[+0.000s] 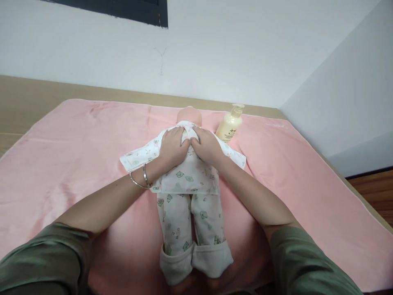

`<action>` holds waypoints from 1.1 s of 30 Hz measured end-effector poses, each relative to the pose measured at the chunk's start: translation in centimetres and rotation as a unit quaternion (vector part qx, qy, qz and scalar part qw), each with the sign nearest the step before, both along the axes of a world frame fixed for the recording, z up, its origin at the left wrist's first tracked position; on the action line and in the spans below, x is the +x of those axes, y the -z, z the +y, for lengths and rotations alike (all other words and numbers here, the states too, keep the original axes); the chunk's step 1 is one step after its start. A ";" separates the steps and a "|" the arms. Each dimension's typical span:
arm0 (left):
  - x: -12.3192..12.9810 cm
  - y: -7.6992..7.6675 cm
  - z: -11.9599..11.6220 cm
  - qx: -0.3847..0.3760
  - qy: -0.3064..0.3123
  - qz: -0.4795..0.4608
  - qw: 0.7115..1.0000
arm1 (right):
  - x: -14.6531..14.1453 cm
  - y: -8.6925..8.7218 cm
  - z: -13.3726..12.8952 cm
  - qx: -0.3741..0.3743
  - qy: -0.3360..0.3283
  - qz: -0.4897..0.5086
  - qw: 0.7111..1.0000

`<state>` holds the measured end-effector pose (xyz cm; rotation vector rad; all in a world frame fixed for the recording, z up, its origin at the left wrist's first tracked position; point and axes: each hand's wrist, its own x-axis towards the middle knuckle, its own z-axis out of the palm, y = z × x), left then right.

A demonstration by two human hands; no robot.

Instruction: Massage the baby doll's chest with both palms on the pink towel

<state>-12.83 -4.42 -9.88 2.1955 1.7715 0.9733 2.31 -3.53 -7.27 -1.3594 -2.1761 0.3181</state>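
A baby doll (188, 116) lies stretched out with its bald head away from me; its face does not show. It wears a white printed top (187, 178) and matching trousers (204, 217) with the cuffs turned up. My left hand (173, 145) rests flat on the upper body of the top, with a silver bangle at the wrist. Opposite it, my right hand (208, 145) lies on the same area, fingers stretched toward the shoulder. The two thumbs almost meet at the middle. Both hands are open.
A pump bottle of pale yellow liquid (229, 126) stands just right of the doll's head. Under everything a pink blanket (101, 143) covers a wooden surface (37, 90). A white wall (215, 57) rises behind, with another on the right.
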 end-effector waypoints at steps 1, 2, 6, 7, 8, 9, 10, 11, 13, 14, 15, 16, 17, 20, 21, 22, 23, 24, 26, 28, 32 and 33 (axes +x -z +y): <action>0.0 0.1 -0.1 0.004 0.000 -0.016 1.000 | 0.2 -0.4 -0.1 -0.011 -0.009 0.023 1.000; -0.1 0.2 -0.2 0.008 -0.001 -0.034 0.999 | 0.2 -0.6 -0.3 -0.008 -0.012 0.052 0.999; -0.2 0.8 -0.6 0.032 -0.005 -0.091 0.995 | -0.4 0.0 -0.9 0.079 0.004 0.082 0.993; -0.2 0.9 -0.7 0.037 -0.006 -0.097 0.995 | -0.6 0.3 -1.0 0.080 -0.001 0.057 0.995; -0.2 1.0 -0.8 0.039 -0.008 -0.099 0.994 | -0.9 0.6 -1.1 0.069 -0.008 0.030 0.997; -0.2 1.0 -0.8 0.040 -0.009 -0.100 0.994 | -1.0 0.7 -1.3 0.055 -0.014 0.009 0.998; -0.3 1.0 -0.8 0.039 -0.010 -0.098 0.994 | -1.1 0.8 -1.4 0.046 -0.014 0.000 0.999; -0.3 1.0 -0.8 0.036 -0.010 -0.096 0.995 | -1.2 0.7 -1.5 0.045 -0.009 0.005 0.999; -0.3 1.0 -0.8 0.029 -0.013 -0.089 0.995 | -1.1 0.4 -1.7 0.066 0.015 0.035 0.997; -0.3 1.0 -0.8 0.026 -0.015 -0.086 0.996 | -1.0 0.3 -1.8 0.078 0.027 0.049 0.995; -0.3 0.9 -0.8 0.024 -0.014 -0.083 0.996 | -1.0 0.2 -1.8 0.086 0.033 0.054 0.994; -0.3 0.9 -0.8 0.024 -0.014 -0.080 0.996 | -1.0 0.2 -1.8 0.086 0.032 0.047 0.995; -0.3 0.9 -0.8 0.025 -0.015 -0.077 0.997 | -1.1 0.3 -1.7 0.078 0.024 0.031 0.996; -0.3 0.7 -0.7 0.023 -0.013 -0.065 0.997 | -1.2 0.4 -1.5 0.035 -0.015 -0.017 0.999; -0.3 0.7 -0.7 0.022 -0.012 -0.063 0.998 | -1.2 0.4 -1.5 0.033 -0.020 -0.015 0.999; -0.3 0.7 -0.7 0.020 -0.009 -0.061 0.998 | -1.2 0.3 -1.6 0.040 -0.019 -0.003 0.999; -0.3 0.6 -0.7 0.019 -0.007 -0.060 0.998 | -1.1 0.2 -1.6 0.054 -0.016 0.012 0.998; -0.3 0.6 -0.7 0.018 -0.006 -0.060 0.998 | -1.1 0.2 -1.6 0.071 -0.009 0.027 0.997; -0.3 0.6 -0.7 0.020 -0.006 -0.060 0.998 | -1.1 0.4 -1.6 0.092 0.000 0.036 0.995; -0.3 0.6 -0.7 0.023 -0.009 -0.060 0.998 | -1.2 0.9 -1.5 0.085 -0.002 0.023 0.996; -0.3 0.6 -0.7 0.023 -0.007 -0.061 0.998 | -1.3 1.2 -1.5 0.069 0.009 0.033 0.997; -0.3 0.6 -0.7 0.022 -0.004 -0.060 0.998 | -1.2 1.0 -1.6 0.079 0.015 0.045 0.996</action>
